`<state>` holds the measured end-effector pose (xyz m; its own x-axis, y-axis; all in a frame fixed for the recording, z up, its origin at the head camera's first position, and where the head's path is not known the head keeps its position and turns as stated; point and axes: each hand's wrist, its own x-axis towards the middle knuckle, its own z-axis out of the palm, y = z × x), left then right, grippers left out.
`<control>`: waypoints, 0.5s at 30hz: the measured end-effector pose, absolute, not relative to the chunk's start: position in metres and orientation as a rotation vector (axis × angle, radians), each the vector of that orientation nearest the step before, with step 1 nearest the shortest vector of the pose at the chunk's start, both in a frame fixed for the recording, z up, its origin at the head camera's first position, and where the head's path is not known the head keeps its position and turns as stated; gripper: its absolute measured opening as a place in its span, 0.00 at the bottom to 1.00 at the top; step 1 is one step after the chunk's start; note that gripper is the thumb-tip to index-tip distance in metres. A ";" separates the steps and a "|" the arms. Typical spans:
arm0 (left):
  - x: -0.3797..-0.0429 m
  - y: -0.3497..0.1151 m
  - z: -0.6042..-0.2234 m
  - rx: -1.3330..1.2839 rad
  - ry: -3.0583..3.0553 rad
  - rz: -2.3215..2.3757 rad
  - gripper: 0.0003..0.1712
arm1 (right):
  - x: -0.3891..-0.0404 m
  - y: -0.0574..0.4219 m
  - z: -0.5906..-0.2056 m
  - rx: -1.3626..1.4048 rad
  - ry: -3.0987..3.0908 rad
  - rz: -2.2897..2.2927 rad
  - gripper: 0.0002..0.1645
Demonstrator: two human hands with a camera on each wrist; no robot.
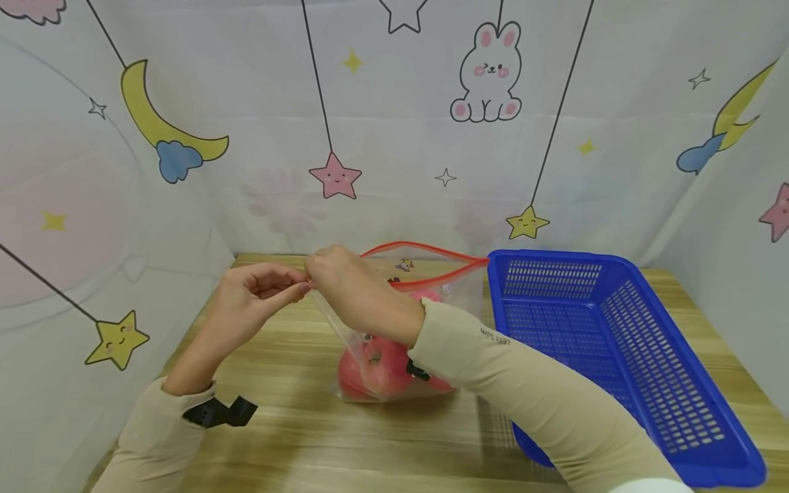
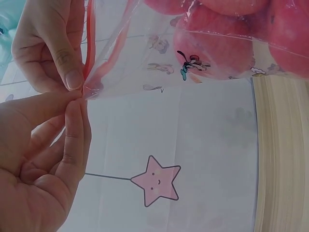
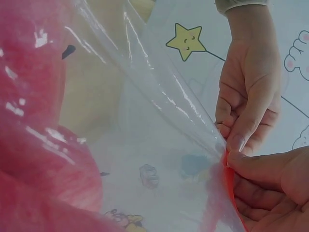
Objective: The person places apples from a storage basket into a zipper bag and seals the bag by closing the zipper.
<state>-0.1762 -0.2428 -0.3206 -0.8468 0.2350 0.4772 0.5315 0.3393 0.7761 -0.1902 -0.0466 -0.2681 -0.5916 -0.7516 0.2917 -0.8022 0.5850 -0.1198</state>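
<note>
A clear zip bag [image 1: 465,301] with small cartoon prints stands on the table, several red apples [image 1: 385,370] inside it. Its red zip strip [image 1: 437,279] gapes along the middle and meets at the right end. At the left end of the strip, my left hand [image 1: 246,301] pinches the bag's corner between thumb and fingers. Right beside it, my right hand [image 1: 360,291] pinches the red strip [image 3: 228,183] at the same corner, thumb against the fingers. Both hands' fingertips meet there in the left wrist view, and the film slants down from them to the apples.
A blue plastic basket [image 1: 678,356] with slotted walls stands right of the bag, and my right forearm reaches across its near left side. Behind the wooden table [image 1: 265,424] hangs a white curtain [image 1: 394,137] printed with stars, moons and a rabbit.
</note>
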 end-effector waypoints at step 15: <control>-0.173 -0.242 -0.321 -0.689 -2.332 -1.487 0.06 | -0.189 -0.045 -0.269 1.306 -2.596 0.399 0.02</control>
